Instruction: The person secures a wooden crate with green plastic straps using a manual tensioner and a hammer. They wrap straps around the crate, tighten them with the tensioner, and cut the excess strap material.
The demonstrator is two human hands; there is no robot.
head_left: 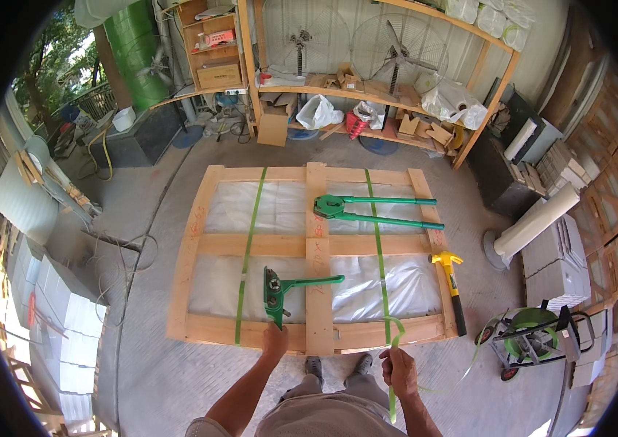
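Wkshop w/ gray concrete floor. Flat wooden crate mid-floor, white plastic sheeting btwn its boards, 2 green bands running front to back. Person's L hand grips green strapping tensioner over crate's near L part; R hand closed on length of green strap at near edge, R of center. On crate: long-handled green sealer, far R; yellow-and-black claw hammer, R edge. Back wall: wooden shelving w/ wire-cage fans. R: wheeled strap-reel cart on floor.
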